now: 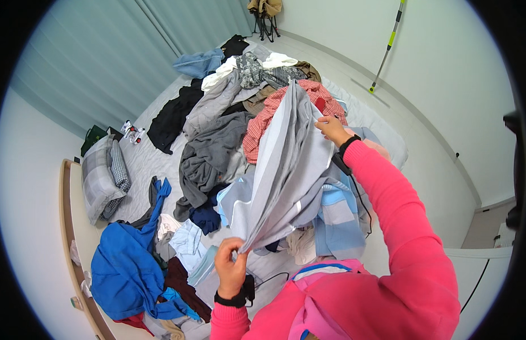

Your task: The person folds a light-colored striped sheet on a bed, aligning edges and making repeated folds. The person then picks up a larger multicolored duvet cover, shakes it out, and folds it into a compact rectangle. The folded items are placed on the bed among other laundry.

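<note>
A large grey and white cloth (284,170) is stretched in loose folds between my two hands. My left hand (231,265) pinches its lower end near the bed's front edge. Farther off and to the right, my right hand (334,129) grips its upper right edge. Under and beside the cloth lie a red checked garment (258,136) and a blue and grey checked cloth (339,225). A dark grey garment (216,148) is heaped to its left.
More clothes cover the bed, among them a blue garment (122,267), a black one (178,110) and jeans (199,63). A checked pillow (101,174) rests by the headboard (76,187). A mop pole (388,49) leans on the wall; a folding chair (265,19) stands beyond the bed.
</note>
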`<state>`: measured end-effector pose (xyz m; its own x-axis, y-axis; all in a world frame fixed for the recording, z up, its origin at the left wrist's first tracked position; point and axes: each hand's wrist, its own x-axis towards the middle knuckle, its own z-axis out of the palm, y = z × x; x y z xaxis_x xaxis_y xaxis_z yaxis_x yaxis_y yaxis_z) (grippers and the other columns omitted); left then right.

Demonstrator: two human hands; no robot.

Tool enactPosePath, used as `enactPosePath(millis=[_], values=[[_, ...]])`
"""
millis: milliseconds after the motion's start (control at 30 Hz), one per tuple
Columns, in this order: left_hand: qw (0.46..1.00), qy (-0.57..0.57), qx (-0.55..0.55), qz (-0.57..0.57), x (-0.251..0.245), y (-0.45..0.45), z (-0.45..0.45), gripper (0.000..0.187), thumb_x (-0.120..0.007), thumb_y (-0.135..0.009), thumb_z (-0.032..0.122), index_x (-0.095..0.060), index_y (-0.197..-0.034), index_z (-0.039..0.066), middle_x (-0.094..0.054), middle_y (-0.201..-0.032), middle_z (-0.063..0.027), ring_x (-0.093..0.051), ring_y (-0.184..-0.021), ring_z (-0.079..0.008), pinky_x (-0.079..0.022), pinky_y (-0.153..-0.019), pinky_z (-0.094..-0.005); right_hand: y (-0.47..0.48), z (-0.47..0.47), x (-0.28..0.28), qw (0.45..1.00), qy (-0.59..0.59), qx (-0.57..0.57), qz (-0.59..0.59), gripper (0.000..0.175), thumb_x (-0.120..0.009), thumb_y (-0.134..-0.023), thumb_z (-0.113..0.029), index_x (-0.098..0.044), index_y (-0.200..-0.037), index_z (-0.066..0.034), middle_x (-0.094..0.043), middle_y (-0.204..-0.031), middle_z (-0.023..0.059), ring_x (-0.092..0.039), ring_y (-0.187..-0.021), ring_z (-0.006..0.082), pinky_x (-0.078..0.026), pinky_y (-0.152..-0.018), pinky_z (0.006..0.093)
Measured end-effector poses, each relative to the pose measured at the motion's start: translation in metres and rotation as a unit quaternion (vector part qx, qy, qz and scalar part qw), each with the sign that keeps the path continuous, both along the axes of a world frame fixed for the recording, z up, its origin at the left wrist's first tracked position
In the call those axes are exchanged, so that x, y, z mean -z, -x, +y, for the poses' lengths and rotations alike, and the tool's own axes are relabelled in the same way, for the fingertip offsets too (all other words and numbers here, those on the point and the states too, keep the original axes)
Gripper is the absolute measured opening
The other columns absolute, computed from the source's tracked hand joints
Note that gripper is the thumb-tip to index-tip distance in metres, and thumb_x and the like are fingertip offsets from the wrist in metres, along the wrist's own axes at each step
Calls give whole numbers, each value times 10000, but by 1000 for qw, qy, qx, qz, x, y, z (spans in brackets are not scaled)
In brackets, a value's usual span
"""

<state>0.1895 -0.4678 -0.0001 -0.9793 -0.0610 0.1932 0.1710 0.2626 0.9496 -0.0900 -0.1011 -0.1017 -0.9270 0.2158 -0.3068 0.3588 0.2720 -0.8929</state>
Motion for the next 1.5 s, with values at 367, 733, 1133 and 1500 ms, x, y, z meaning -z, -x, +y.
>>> enactPosePath(millis=[367,733,1133,1500], values=[[995,44,-52,-70,-15,-15,-4,130,-607,-737,-87,-562,-826,-4,-564,-855,-81,-531,-781,-143,-432,-710,-246,123,-11,79,992,-127,21,10,464,-668,-670,-225,-592,-1016,76,-644,-877,165,-645,-743,282,-521,-598,386],[979,65,-184,-67,-47,-14,-39,122,-649,-773,49,-529,-793,42,-532,-812,-30,-468,-674,-80,-374,-593,-196,149,34,87,997,11,31,66,180,-600,-684,-124,-598,-758,40,-587,-685,103,-554,-562,202,-439,-506,344],[957,-104,-266,-46,-2,26,-75,135,-614,-843,81,-515,-927,43,-530,-790,-5,-424,-619,-52,-342,-562,-183,-56,129,70,984,-65,42,-160,425,-636,-681,-105,-560,-1082,14,-622,-847,107,-607,-708,188,-494,-624,322],[959,-111,-256,-44,-13,24,-70,148,-634,-834,56,-534,-940,35,-539,-803,-10,-427,-625,-56,-348,-569,-187,22,-5,38,805,-445,-234,314,352,-648,-617,-125,-635,-966,-81,-557,-992,120,-496,-1009,275,-368,-846,403]])
